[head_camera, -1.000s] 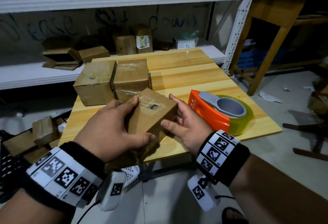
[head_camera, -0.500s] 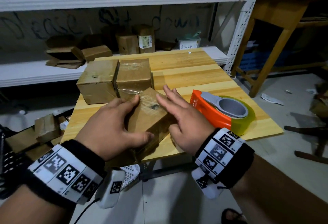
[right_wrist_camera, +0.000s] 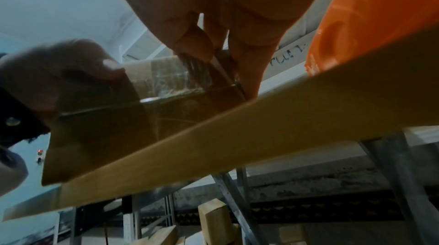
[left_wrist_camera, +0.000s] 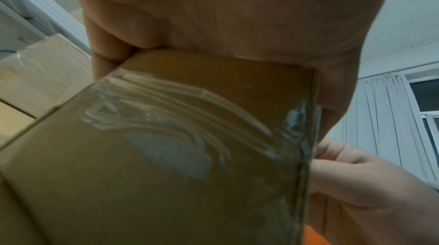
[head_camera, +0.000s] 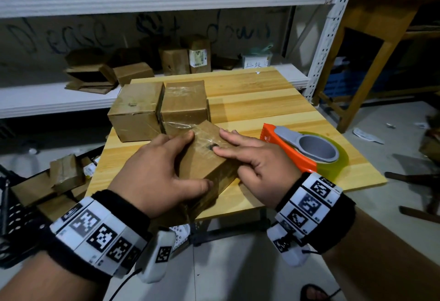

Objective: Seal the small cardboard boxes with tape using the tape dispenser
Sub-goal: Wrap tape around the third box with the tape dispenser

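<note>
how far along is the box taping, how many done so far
Two boxes at the back of the table already show clear tape, so they look done. A third box is in hand: the left hand grips it while the right hand presses flat on tape across its top. The dispenser lies idle beside it. More boxes sit on the shelf; whether those need sealing is unclear.

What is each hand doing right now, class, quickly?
Left hand: grips the small cardboard box, thumb and fingers curled round it.
Right hand: open, straight fingers pressing the clear tape flat on the box top.
</note>
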A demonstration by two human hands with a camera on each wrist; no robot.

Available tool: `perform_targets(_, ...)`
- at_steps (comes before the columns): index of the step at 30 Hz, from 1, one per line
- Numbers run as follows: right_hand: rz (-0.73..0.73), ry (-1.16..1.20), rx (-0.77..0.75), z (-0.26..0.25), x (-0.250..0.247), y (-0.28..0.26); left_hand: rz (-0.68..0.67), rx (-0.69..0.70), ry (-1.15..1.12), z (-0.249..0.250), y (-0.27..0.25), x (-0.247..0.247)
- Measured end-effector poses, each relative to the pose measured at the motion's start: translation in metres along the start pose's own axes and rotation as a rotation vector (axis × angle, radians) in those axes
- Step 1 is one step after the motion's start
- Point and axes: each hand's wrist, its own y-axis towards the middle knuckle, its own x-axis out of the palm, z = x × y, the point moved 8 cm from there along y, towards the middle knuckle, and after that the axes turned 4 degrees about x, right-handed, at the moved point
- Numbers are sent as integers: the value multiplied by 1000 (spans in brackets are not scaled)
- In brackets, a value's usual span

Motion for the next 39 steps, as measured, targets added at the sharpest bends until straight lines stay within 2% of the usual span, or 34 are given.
perform_targets(7, 77, 46, 3, 0, -4, -5, -41, -2, -23, -3, 1, 1)
perform_targets(11, 57, 6, 67, 5, -4, -3, -68, -9, -30, -4, 2, 2)
perform_targets(20, 7, -46, 64, 6, 0, -5, -143, 9, 12, 0, 1, 4)
perform_targets(22, 11, -6, 100, 12, 1, -4, -115, 21, 1, 0, 1, 2)
perform_targets(25, 26, 295, 305, 30, 4, -6, -46, 34, -43, 0, 0, 2)
perform_targets(27, 61, 388, 375, 37, 4, -7, 3, 35, -61, -1, -1, 2)
perform_targets(35, 253, 249, 456, 48, -22, -8, 170, -15, -139, -6, -10, -2)
perform_targets(39, 280, 264, 453, 53, -27, -4, 119, -20, -157, -2, -11, -2)
